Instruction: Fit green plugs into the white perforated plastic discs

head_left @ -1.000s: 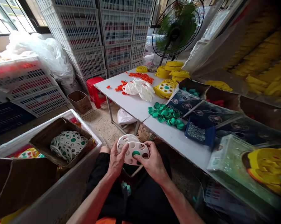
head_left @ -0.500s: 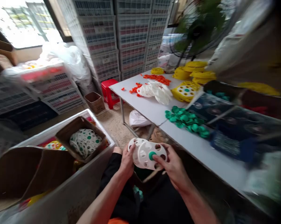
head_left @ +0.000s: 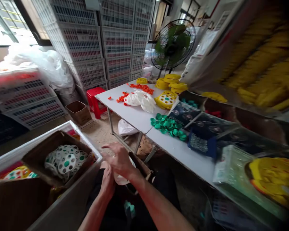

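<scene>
My right hand (head_left: 120, 160) reaches across to the left above my left hand, its fingers stretched out with nothing visible in them. My left hand (head_left: 107, 183) is closed at the edge of a white plastic disc (head_left: 121, 180); the right hand and forearm hide much of the disc and the left fingertips. To the left, a brown carton holds several white discs with round holes and green centres. One holed disc with a green centre (head_left: 67, 163) lies face up on top of them. An open carton (head_left: 141, 165) stands below my hands, near my lap.
The brown carton (head_left: 34, 157) rests in a white-rimmed bin (head_left: 86, 141). On the white table (head_left: 132, 115) lie green caps (head_left: 168, 126), white discs (head_left: 142, 100), orange pieces (head_left: 142, 88), yellow rings (head_left: 170, 81) and a blue tray (head_left: 201, 144). A fan (head_left: 173, 45) stands behind.
My right hand has left the green-centred disc and swung left over my left hand, fingers spread. A green-centred disc now lies on top in the carton. The view has turned right.
</scene>
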{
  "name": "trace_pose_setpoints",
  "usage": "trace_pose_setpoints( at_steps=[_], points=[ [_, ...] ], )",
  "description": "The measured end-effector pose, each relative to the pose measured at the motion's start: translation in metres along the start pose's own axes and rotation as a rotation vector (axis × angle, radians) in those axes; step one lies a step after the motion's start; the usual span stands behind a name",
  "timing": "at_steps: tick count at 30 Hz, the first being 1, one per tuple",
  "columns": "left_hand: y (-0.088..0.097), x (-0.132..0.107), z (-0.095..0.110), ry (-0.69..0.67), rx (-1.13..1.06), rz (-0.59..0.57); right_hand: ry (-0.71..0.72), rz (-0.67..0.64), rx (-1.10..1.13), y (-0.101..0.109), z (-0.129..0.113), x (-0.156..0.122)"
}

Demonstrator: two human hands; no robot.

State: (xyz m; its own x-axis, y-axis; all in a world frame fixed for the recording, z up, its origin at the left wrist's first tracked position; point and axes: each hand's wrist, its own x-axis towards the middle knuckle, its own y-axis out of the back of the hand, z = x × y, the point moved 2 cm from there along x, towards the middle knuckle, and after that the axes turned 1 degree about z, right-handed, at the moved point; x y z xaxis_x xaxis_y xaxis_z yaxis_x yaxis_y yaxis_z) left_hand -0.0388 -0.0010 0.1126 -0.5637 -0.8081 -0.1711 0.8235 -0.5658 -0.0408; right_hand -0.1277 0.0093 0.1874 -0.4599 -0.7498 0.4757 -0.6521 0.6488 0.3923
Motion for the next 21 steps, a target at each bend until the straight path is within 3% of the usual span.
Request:
trace_pose_setpoints(
  at_steps=[4, 5, 6, 8, 10, 14, 18, 21],
  points=[
    [-0.004, 0.009, -0.002, 0.149, -0.333, -0.011, -0.159, 0.271, -0.461, 0.141, 0.059, -0.027],
    [-0.007, 0.01, -0.001, 0.183, -0.378, -0.021, -0.193, 0.288, -0.612, 0.171, 0.073, -0.031],
    [-0.011, 0.01, 0.001, 0.204, -0.394, -0.037, -0.213, 0.28, -0.741, 0.195, 0.087, -0.033],
    [-0.02, 0.01, 0.007, 0.214, -0.397, -0.052, -0.217, 0.2, -0.943, 0.224, 0.109, -0.032],
    [-0.028, 0.009, 0.012, 0.21, -0.398, -0.064, -0.203, 0.112, -1.084, 0.231, 0.122, -0.027],
    [-0.036, 0.007, 0.018, 0.193, -0.411, -0.082, -0.189, 0.053, -1.175, 0.223, 0.131, -0.02],
    [-0.037, 0.007, 0.015, 0.194, -0.425, -0.094, -0.136, 0.126, -1.038, 0.224, 0.13, -0.024],
    [-0.038, 0.007, 0.012, 0.195, -0.429, -0.118, -0.171, 0.243, -0.775, 0.228, 0.122, -0.032]
  ],
)
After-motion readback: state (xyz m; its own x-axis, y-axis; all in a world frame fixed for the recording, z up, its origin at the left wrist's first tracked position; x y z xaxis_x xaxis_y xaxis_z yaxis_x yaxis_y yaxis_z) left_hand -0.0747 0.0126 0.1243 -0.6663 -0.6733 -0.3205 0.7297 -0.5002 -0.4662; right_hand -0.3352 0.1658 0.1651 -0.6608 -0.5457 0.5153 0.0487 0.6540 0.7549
